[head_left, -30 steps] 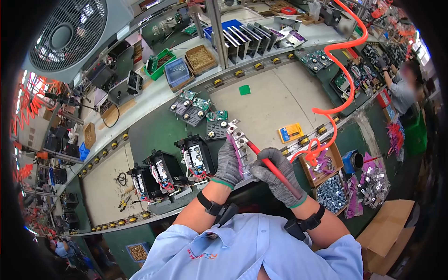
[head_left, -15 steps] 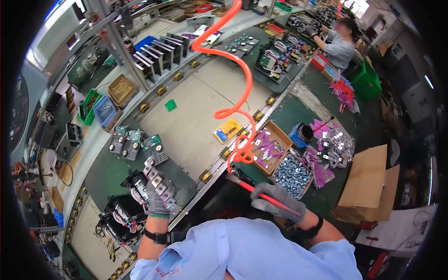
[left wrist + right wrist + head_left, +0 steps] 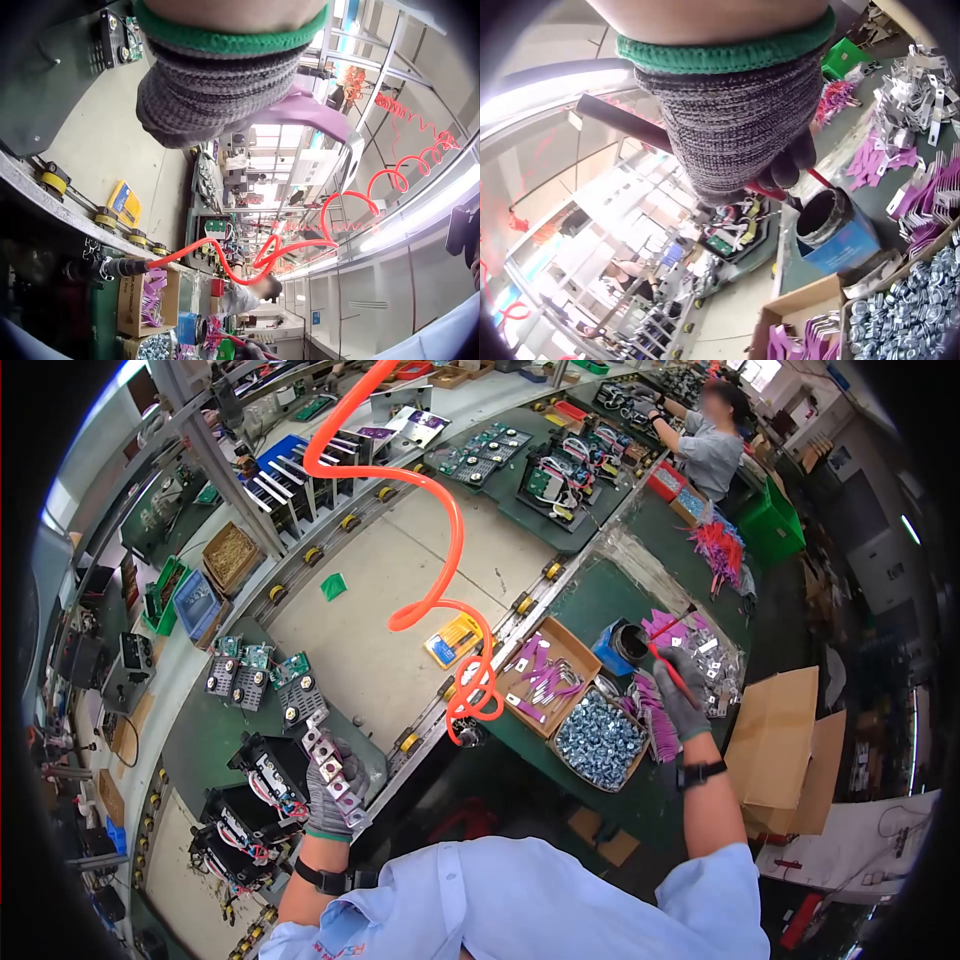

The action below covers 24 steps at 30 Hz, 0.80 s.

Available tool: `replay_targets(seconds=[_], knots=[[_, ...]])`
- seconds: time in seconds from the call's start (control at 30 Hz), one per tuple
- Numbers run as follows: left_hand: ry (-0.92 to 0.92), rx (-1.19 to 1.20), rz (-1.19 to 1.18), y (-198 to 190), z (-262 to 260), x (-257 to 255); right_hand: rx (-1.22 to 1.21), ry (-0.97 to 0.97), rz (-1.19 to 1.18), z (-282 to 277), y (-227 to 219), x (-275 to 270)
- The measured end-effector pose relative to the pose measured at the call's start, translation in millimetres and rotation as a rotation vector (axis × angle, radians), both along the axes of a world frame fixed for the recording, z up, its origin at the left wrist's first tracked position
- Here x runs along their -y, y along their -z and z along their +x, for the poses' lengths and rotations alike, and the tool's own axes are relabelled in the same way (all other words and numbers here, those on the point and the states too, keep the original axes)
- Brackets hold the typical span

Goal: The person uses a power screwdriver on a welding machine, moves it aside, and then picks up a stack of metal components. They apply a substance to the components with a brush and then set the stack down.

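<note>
My gloved left hand (image 3: 321, 806) grips a purple-and-silver metal strip (image 3: 333, 771) with several square plates along it, above the green board. In the left wrist view, its bent purple end (image 3: 319, 114) sticks out past the glove. My gloved right hand (image 3: 684, 695) holds a red rod-like tool (image 3: 676, 676), whose dark end (image 3: 622, 124) points back past the wrist. The fingers are beside the dark-mouthed can (image 3: 823, 217) in a blue box (image 3: 847, 251). A thin red-handled stick (image 3: 821, 178) stands in that can, close to the fingertips.
Beside the can are a carton of purple strips (image 3: 545, 660), a box of metal fasteners (image 3: 600, 738) and loose metal pieces (image 3: 715, 670). An orange coiled hose (image 3: 455, 540) hangs over the bench. Black units (image 3: 270, 765) stand at left; another person (image 3: 712, 445) works at the far right.
The head view has swung right. My right hand with the red tool has moved away from the metal strip, rightwards to the can. The left hand still holds the strip.
</note>
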<state>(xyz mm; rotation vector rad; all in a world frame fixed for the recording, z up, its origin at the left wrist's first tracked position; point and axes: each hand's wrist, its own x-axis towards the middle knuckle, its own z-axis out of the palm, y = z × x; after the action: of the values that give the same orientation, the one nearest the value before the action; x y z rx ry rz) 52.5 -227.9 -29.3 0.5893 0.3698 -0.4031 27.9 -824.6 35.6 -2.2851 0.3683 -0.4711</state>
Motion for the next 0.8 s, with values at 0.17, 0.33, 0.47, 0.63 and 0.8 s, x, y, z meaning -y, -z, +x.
replay_targets(seconds=[0.17,0.33,0.47,0.63,0.8], knots=[[-0.027,-0.031,-0.02,2,-24,-1,-0.137,-0.073,-0.386,33,60,22],[-0.02,-0.01,0.02,11,-38,-12,-0.14,-0.011,-0.382,27,78,12],[-0.001,-0.008,-0.076,14,-32,-18,-0.034,-0.008,-0.585,17,65,0],[-0.008,-0.041,0.008,3,-24,-15,-0.052,-0.014,-0.199,30,118,43],[-0.085,-0.139,-0.216,3,-28,-16,-0.1,0.019,-0.536,23,64,9]])
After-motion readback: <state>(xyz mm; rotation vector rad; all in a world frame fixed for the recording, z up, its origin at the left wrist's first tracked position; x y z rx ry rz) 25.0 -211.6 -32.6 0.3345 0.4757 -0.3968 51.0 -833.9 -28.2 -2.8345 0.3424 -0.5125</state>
